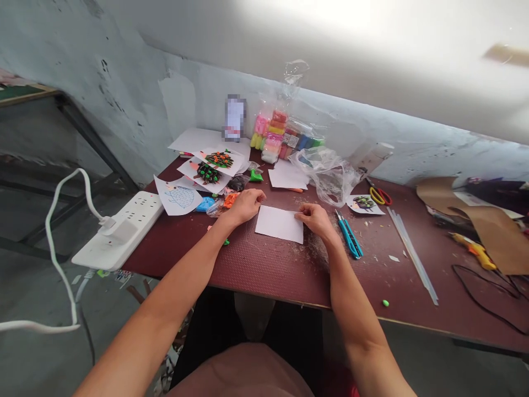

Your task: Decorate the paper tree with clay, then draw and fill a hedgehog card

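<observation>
A blank white card [280,224] lies on the dark red table [264,270] in front of me. My right hand [316,219] pinches the card's upper right corner between thumb and fingers. At the upper left of the card is my left hand [248,205], its fingers curled near the edge; whether they grip anything is hidden. Orange clay [230,200] and blue clay [205,204] lie beside the left hand. Farther left, a card with a blue hedgehog drawing [180,198] sits by cards decorated with clay [209,173].
A teal cutter [350,237] lies right of my right hand, with scissors [379,195], glue sticks [413,256] and a yellow glue gun [475,251] beyond. Clay packs [273,135] and a clear bag [330,173] stand behind. A power strip [119,231] juts from the left edge.
</observation>
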Action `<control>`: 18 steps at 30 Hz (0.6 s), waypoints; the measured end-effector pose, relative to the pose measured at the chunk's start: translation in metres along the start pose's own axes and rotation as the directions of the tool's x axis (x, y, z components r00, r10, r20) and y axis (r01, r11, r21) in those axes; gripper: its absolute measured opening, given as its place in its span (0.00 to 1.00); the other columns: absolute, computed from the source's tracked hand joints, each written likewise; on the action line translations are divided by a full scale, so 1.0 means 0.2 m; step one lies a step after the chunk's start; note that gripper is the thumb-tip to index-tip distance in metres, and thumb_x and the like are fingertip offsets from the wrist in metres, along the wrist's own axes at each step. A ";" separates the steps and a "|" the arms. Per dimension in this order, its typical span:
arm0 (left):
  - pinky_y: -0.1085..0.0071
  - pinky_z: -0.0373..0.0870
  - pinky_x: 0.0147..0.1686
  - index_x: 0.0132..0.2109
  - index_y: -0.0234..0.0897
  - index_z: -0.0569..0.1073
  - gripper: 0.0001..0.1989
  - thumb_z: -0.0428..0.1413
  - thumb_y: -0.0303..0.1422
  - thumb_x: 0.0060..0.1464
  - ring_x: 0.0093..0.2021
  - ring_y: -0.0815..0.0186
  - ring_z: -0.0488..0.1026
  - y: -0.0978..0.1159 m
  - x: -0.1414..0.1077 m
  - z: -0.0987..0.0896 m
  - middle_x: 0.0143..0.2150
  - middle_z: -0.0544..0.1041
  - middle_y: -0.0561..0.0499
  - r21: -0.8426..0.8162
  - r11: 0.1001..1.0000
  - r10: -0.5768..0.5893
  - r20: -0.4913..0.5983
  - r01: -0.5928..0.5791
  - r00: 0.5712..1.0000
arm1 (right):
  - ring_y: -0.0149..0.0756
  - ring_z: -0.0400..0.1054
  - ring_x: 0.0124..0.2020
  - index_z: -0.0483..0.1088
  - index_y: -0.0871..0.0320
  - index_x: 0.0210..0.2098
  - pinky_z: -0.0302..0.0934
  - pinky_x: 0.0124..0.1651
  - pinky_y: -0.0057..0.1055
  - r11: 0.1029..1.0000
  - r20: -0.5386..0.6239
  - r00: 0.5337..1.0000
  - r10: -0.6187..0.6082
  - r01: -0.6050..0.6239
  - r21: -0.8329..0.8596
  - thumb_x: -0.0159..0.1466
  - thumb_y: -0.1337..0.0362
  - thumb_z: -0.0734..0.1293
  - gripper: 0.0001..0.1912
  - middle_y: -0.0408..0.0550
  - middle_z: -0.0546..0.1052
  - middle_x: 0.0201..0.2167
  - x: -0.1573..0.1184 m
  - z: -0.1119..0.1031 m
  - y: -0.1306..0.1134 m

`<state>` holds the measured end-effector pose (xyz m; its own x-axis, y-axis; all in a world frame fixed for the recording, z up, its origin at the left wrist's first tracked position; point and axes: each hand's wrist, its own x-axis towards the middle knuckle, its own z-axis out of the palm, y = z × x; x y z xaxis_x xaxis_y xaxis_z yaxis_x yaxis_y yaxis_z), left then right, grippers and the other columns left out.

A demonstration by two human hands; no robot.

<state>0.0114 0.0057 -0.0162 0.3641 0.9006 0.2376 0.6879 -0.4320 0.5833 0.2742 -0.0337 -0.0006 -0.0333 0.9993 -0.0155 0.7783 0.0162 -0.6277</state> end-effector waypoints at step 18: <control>0.54 0.48 0.72 0.74 0.37 0.57 0.29 0.39 0.42 0.72 0.77 0.52 0.46 0.24 -0.30 0.10 0.78 0.50 0.42 0.341 0.898 0.112 0.431 -0.277 0.895 | 0.35 0.71 0.32 0.80 0.57 0.34 0.57 0.35 0.28 0.984 -0.103 0.995 0.009 -0.027 -0.174 0.60 0.65 0.66 0.10 0.48 0.82 0.32 -0.06 0.02 -0.04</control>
<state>0.0348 -0.0712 -0.0171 0.6739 0.7366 -0.0566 0.7312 -0.6541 0.1936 0.2659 -0.0454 0.0020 0.0382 0.9975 0.0587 0.8762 -0.0052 -0.4820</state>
